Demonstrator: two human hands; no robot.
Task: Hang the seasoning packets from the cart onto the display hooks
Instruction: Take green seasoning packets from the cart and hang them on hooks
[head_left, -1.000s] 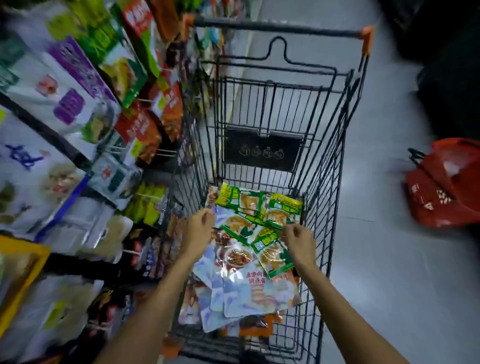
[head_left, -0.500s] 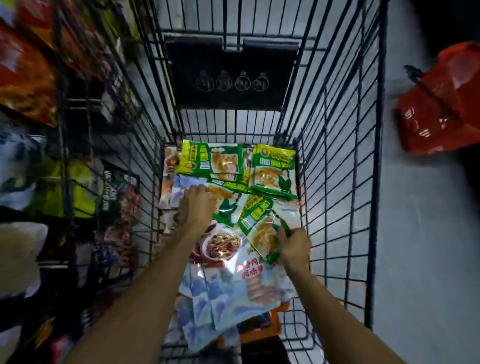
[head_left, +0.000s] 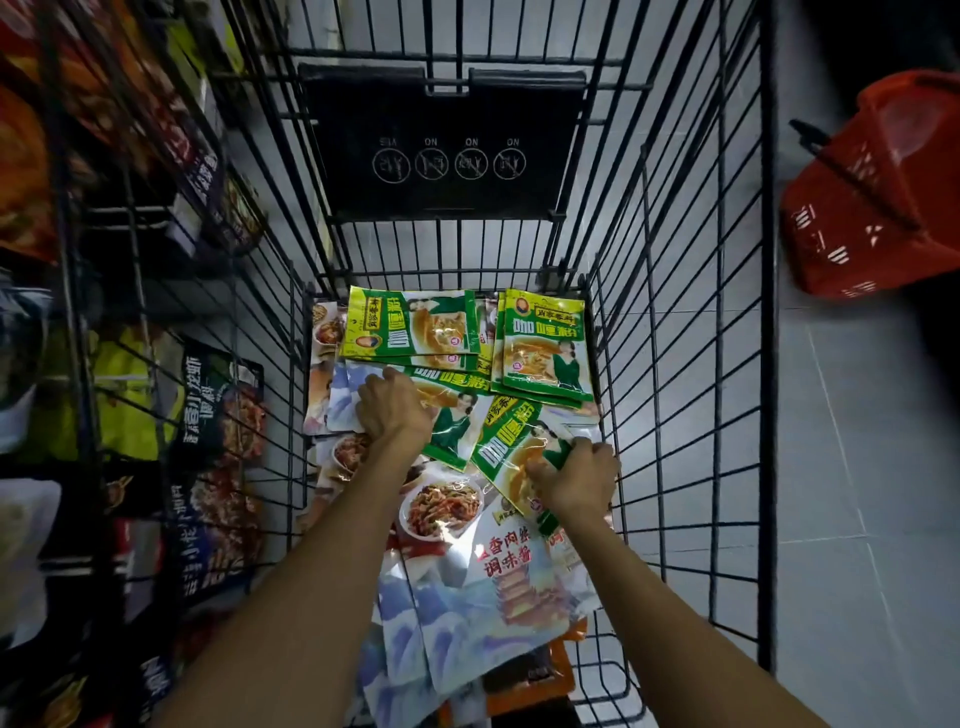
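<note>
My right hand (head_left: 574, 480) grips a green packet (head_left: 511, 447), thumb across its face and fingers curled round its edge, close to the right wall of the cart (head_left: 675, 364). The packet lies tilted on top of the heap, its top corner pointing to the far right corner. My left hand (head_left: 392, 410) sits with fingers bent down where a pale blue packet (head_left: 345, 400) meets another green one (head_left: 452, 415); I cannot tell whether it has hold of either. Two green stacks (head_left: 410, 325) lie side by side against the cart's far end. Nearer me, blue-and-white packets (head_left: 493, 597) with red lettering overlap along the cart floor. A black plaque (head_left: 441, 140) hangs on the far wall. Outside the left wall are hanging display packets (head_left: 218, 415); off the right side a red basket (head_left: 872, 197) stands on the grey floor (head_left: 857, 467).
</note>
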